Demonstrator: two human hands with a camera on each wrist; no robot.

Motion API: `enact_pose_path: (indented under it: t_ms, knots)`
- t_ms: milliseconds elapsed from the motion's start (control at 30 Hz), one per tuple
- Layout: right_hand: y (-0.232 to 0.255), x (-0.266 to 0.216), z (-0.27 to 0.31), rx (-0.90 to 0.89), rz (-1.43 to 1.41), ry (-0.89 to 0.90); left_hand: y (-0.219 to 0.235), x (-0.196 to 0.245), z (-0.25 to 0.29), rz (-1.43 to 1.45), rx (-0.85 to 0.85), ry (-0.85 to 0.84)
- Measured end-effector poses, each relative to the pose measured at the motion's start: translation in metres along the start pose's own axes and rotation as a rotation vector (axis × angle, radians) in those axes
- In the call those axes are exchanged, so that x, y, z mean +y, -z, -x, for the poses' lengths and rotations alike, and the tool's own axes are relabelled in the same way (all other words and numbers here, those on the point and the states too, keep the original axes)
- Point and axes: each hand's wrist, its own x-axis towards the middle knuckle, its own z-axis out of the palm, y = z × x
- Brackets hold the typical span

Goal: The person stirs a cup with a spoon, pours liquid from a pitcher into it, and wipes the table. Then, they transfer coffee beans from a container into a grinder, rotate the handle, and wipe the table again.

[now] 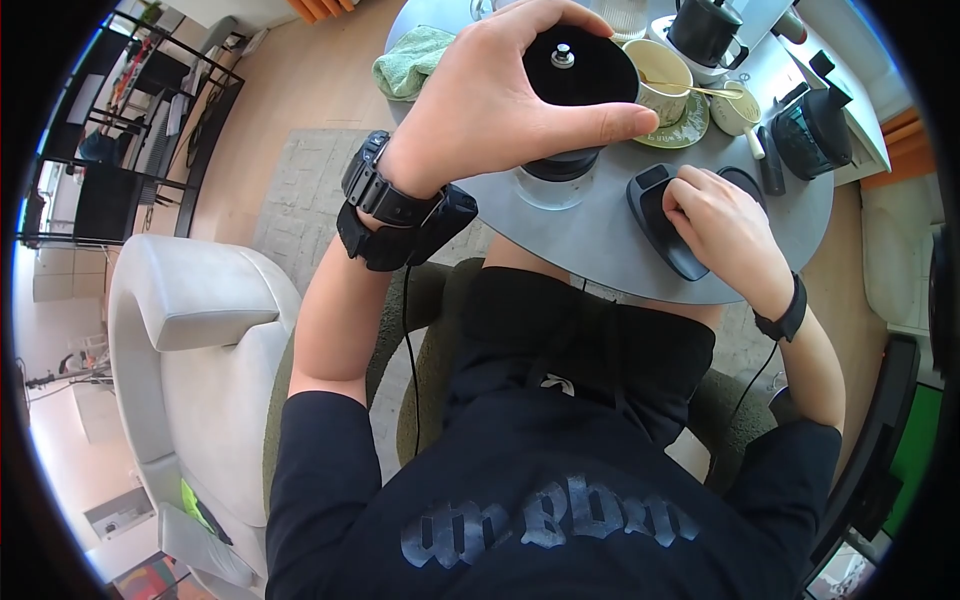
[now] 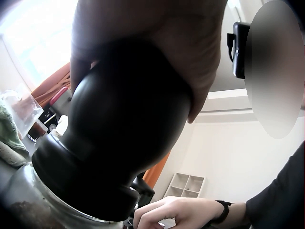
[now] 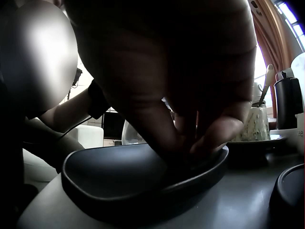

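My left hand (image 1: 500, 100) curls round the black rounded top of a grinder (image 1: 580, 75), which has a small metal knob. The left wrist view shows the dark body (image 2: 128, 109) under the palm (image 2: 152, 24), joined to a clear glass base (image 2: 33, 205) with dark contents. My right hand (image 1: 725, 222) reaches down into a shallow black tray (image 1: 645, 205) near the table's front edge. In the right wrist view its curled fingers (image 3: 209, 138) come together low inside the tray (image 3: 119, 167); whatever may be between the fingertips is hidden.
Behind the tray stand a cream cup (image 1: 665, 75) with a gold spoon on a green saucer (image 1: 685, 130), a small cream pitcher (image 1: 738, 108) and a dark-glass container (image 1: 812, 135). A green towel (image 1: 408, 62) lies at the table's left. A black kettle (image 1: 703, 32) is farther back.
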Motion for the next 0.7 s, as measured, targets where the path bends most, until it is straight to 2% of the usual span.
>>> enact_pose_path:
  t_ms: [67,167,300,400,700]
  knots:
    - [0.002,0.002,0.0,-0.023,-0.058,0.006,-0.003,0.011,0.005,-0.084,0.025,-0.042]
    - [0.013,0.002,0.002,0.036,-0.06,-0.032,-0.004,0.016,0.007,-0.153,0.037,-0.09]
    - [0.015,0.003,0.005,-0.029,-0.067,-0.019,0.0,-0.001,0.001,0.003,-0.007,0.0]
    - [0.009,0.004,0.004,-0.098,-0.071,-0.061,-0.001,-0.003,0.001,-0.001,0.01,-0.016]
    - [0.005,-0.003,0.001,-0.024,-0.03,0.034,-0.003,-0.008,0.001,-0.02,0.012,-0.066]
